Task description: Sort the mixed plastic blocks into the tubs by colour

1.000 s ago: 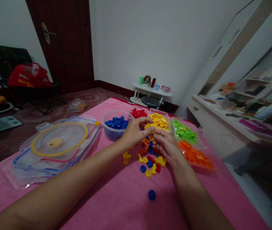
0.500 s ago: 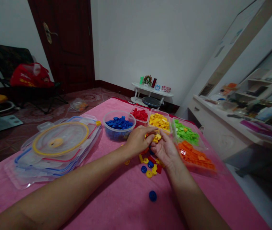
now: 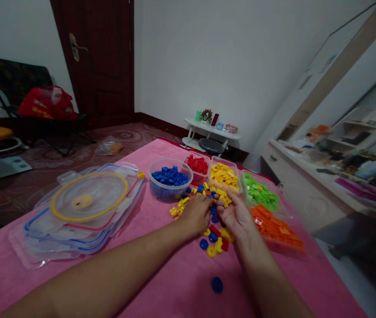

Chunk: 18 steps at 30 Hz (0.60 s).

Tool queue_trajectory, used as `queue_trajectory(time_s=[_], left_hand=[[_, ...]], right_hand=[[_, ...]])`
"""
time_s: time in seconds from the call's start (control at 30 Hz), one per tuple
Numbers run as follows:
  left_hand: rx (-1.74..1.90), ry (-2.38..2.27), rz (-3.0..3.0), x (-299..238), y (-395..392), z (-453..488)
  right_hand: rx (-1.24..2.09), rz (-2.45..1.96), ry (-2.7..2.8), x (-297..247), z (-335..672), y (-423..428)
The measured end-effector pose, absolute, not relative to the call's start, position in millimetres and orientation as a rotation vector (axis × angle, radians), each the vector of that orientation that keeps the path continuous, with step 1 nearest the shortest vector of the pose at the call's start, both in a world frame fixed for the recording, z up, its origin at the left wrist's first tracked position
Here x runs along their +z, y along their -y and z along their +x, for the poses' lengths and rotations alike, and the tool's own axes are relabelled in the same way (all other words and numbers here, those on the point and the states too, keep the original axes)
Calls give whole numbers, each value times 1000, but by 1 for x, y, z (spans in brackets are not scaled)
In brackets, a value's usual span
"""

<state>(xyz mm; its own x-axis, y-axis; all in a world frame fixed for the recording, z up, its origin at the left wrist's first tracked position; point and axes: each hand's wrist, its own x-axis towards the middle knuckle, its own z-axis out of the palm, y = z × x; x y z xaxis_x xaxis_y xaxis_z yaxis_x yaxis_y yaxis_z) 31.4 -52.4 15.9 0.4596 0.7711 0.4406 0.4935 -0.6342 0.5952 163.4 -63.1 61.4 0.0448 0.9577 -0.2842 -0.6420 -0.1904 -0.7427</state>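
My left hand [image 3: 197, 213] lies knuckles-up on a pile of small loose bricks [image 3: 212, 236], yellow, blue and red, on the pink cloth [image 3: 161, 274]. Its fingers curl down into the pile, hiding whatever they hold. Beside it, almost touching, my right hand [image 3: 238, 217] has its fingertips pinched on small yellow bricks [image 3: 223, 199] at the pile's far edge. Just beyond stand a round tub of blue bricks [image 3: 169, 180], a box of red bricks [image 3: 197, 164] and a box of yellow bricks [image 3: 224, 175].
Boxes of green bricks [image 3: 259, 192] and orange bricks [image 3: 278, 228] stand at the right. A stack of clear lids [image 3: 81, 207] lies at the left. A lone blue round piece [image 3: 217, 284] lies nearer me. A white desk [image 3: 303, 176] runs along the right.
Both hands have dropped from above the pile onto it. More yellow and blue bricks now lie scattered beside the blue tub. The camera has shifted slightly.
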Motion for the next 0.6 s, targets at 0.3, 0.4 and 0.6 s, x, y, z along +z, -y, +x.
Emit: queue_trajectory(time_s=[0.3, 0.4, 0.6], left_hand=[[924, -1039, 2511, 13, 55, 32], [1116, -984, 2432, 21, 57, 28], [1418, -588, 2497, 44, 72, 23]], right_hand=[[1007, -1403, 998, 126, 188, -15], [764, -1510, 1136, 127, 194, -29], [573, -1415, 1760, 82, 161, -6]])
